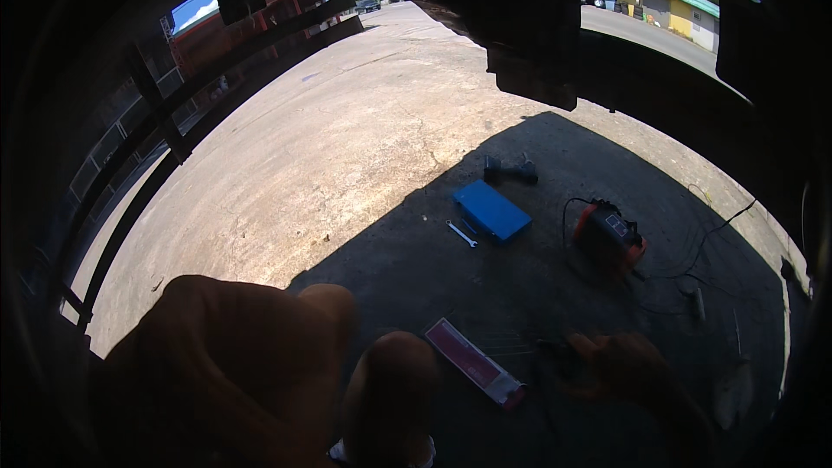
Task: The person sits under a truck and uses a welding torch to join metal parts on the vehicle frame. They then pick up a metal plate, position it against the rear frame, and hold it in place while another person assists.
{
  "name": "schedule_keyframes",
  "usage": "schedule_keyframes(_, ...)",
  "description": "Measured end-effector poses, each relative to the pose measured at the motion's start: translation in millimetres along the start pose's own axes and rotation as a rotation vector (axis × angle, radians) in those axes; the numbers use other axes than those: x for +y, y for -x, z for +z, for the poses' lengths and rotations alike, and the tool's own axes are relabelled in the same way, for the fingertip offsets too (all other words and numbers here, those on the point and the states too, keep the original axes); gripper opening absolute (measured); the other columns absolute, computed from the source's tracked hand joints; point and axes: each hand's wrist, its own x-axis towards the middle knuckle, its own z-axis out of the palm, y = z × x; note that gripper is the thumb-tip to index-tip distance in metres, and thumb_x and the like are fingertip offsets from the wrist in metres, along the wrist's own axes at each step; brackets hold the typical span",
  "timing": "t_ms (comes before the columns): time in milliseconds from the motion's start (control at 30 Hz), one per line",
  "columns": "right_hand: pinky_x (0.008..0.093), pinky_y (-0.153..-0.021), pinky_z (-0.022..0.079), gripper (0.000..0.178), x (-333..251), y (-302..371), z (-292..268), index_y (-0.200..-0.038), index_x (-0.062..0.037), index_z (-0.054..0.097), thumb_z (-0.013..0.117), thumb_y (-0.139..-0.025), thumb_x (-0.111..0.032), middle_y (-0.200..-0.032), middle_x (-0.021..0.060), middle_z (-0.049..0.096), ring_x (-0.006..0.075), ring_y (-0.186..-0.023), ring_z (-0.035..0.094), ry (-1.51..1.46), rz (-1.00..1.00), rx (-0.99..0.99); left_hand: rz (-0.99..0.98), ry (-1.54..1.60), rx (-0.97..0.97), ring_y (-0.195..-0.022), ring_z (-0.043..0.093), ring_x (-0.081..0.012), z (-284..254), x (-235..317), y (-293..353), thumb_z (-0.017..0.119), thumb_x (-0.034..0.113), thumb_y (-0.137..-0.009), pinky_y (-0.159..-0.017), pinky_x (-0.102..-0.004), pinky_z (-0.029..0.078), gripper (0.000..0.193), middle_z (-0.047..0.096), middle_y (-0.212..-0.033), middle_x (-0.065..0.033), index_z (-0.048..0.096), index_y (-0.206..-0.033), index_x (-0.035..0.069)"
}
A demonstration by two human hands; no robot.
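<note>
1. Head view: I look down from under a dark vehicle body onto a concrete yard [347, 139], half in sun and half in deep shade.
2. The thing nearest my right hand is a long, flat pink-red box [475, 362] with a pale end. It lies on the shaded concrete at a slant, its far end toward upper left and its near end toward lower right, just left of my right hand and just right of my knee [394, 381].
3. My right hand [620, 364] comes in from the lower right, low over the ground. It is dim and blurred in the shade; the fingers [582, 348] look curled around something small and dark, but I cannot tell what it is or how tightly they close.
4. My left hand is not something I can make out; only my bare bent leg [234, 355] fills the lower left.
5. Farther out in the shade lies a flat blue case [491, 210], with a silver spanner [461, 233] just beside its left edge.
6. Beyond the case rests a dark power tool [510, 171].
7. To the right stands an orange and black welding machine [609, 238], with dark cables [711, 234] running off across the concrete to the right.
8. An orange truck body [251, 22] stands at upper left in sunlight.
</note>
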Motion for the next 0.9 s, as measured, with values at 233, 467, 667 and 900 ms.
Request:
schedule_keyframes(233, 0.0495, -0.074, 0.056, 0.062, -41.0, -113.5, -13.9, -0.115, -0.0025, 0.058, 0.074, -0.08, -0.05, -0.089, 0.0199, 0.071, 0.038, -0.085, 0.072, 0.077, -0.137, -0.049, 0.027, -0.086, -0.023, -0.095, 0.067, -0.0143, -91.3, 21.7, 28.3, 0.067, 0.048, -0.094, -0.074, -0.0271, 0.057, 0.044, 0.07, -0.113, 0.0025, 0.064, -0.131, 0.025)
schedule_keyframes(467, 0.0522, -0.077, 0.056, 0.065, -74.1, -193.7, -14.9, -0.116, -0.0011, 0.055, 0.069, -0.084, -0.056, -0.091, 0.0211, 0.072, 0.0402, -0.089, 0.072, 0.125, -0.251, -0.053, -0.294, -0.282, 0.033, -0.086, 0.059, -0.0166, -142.3, 48.2, 59.4, 0.052, 0.053, -0.101, -0.065, -0.0283, 0.052, 0.046, 0.055, -0.136, 0.0039, 0.059, -0.136, 0.026)
schedule_keyframes(667, 0.0532, -0.081, 0.056, 0.076, -69.9, -226.2, 4.3, -0.126, -0.0049, 0.055, 0.068, -0.082, -0.065, -0.098, 0.0223, 0.072, 0.0414, -0.096, 0.071, 0.096, -0.274, -0.154, -0.433, -0.38, -0.044, -0.091, 0.061, -0.019, -148.5, 58.5, 80.6, 0.054, 0.05, -0.099, -0.068, -0.0315, 0.053, 0.045, 0.057, -0.134, 0.0013, 0.06, -0.136, 0.024)
schedule_keyframes(900, 0.053, -0.08, 0.055, 0.071, -53.8, -206.9, 8.9, -0.117, -0.0044, 0.056, 0.069, -0.082, -0.064, -0.097, 0.0232, 0.071, 0.0432, -0.093, 0.07, 0.105, -0.315, -0.105, -0.718, -0.193, -0.153, -0.099, 0.063, -0.0209, -125.8, 63.0, 66.3, 0.059, 0.046, -0.096, -0.073, -0.0342, 0.054, 0.046, 0.061, -0.132, -0.0023, 0.06, -0.136, 0.023)
